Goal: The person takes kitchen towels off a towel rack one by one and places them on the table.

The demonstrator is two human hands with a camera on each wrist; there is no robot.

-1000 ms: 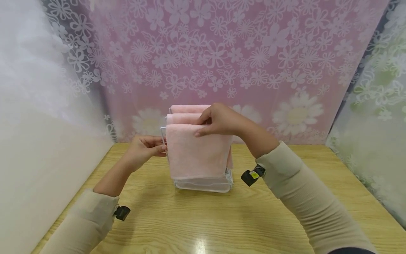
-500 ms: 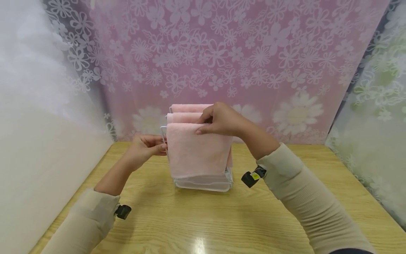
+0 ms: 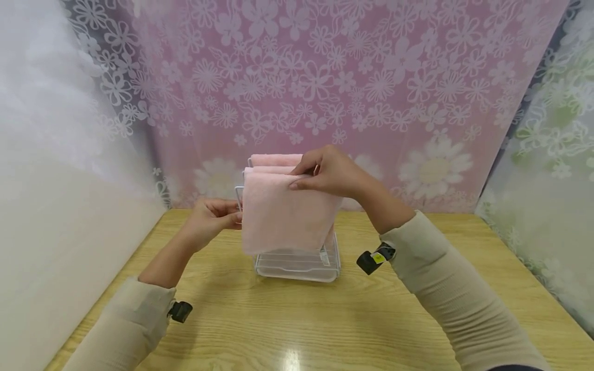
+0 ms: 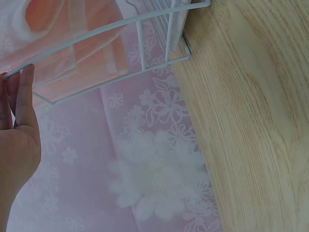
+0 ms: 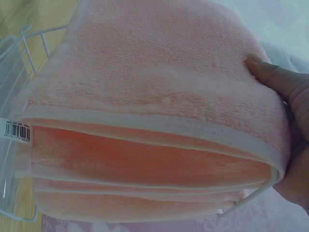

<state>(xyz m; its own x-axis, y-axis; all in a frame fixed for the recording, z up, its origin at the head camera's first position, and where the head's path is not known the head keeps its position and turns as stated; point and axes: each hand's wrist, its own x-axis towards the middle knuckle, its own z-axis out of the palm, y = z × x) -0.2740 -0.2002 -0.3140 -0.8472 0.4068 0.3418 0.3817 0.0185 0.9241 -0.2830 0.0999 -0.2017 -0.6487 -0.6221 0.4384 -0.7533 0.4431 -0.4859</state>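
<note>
A white wire rack [image 3: 238, 192] stands mid-table with pink towels draped over its bars. My left hand [image 3: 211, 221] pinches the rack's left upright between thumb and fingers; in the left wrist view the fingertips are on the white wire [image 4: 96, 33]. With thumb in front and fingers behind, my right hand [image 3: 331, 172] pinches the top fold of the front pink towel [image 3: 283, 216], which is raised a little above its bar. The right wrist view shows this folded towel [image 5: 159, 63] hanging partly open, with a barcode tag [image 5: 17, 131] at one side. Behind it hang a middle towel [image 3: 266, 169] and a back towel [image 3: 274, 159].
A shallow translucent tray [image 3: 297, 271] forms the base of the rack. Wooden tabletop [image 3: 260, 324] surrounds it. A pink flowered curtain [image 3: 287, 67] hangs close behind, and a pale sheet [image 3: 79, 206] closes off the left side.
My right hand has moved slightly up and right, lifting the front towel. Its lower edge has risen, so more of the tray shows. The left hand stays on the rack.
</note>
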